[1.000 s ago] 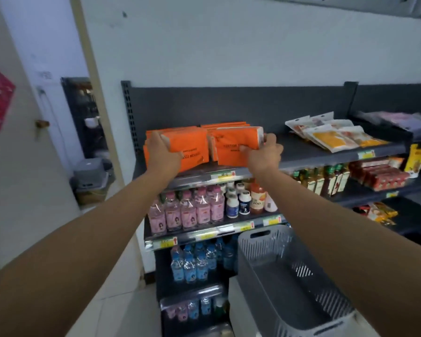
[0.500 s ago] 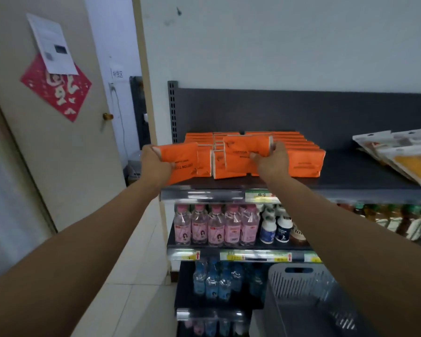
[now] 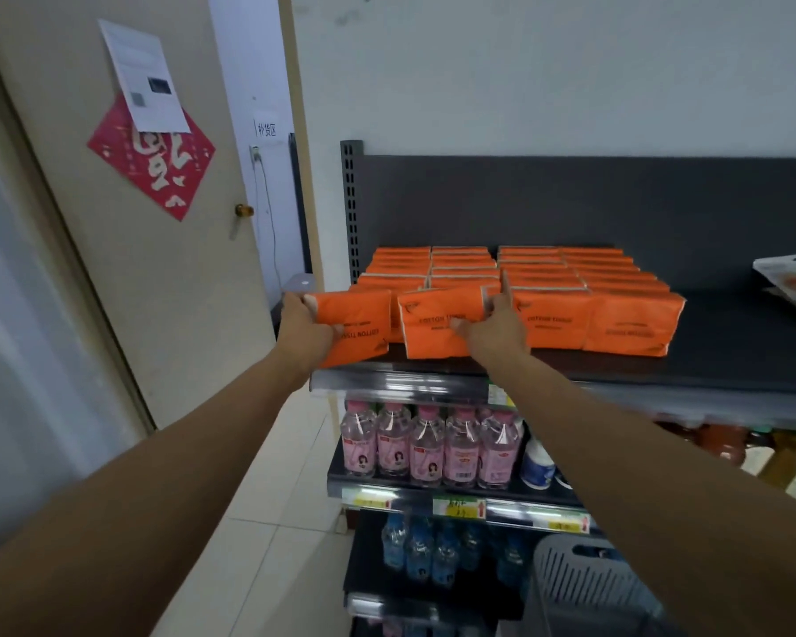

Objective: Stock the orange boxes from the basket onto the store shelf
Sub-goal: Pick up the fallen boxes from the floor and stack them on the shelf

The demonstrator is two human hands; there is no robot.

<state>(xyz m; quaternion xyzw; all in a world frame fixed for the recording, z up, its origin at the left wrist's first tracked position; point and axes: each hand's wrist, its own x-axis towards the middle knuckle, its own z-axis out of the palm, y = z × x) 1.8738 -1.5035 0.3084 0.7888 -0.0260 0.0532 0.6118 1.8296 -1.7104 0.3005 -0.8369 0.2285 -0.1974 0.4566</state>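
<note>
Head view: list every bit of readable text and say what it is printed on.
"COTTON TISSUE" upside down on the orange pack in the left hand.
"COTTON TISSUE", partly covered, on the orange pack under the right hand.
"补货区" on the small wall sign.
One large white character, upside down, on the red door decoration.
Too blurred: white paper notice, shelf price tags, pink bottle labels.

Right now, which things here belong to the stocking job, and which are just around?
Job: left hand and right hand, each gripping an orange pack; shelved orange packs; top shelf; grey basket.
Around: pink bottles; door; red paper decoration.
</note>
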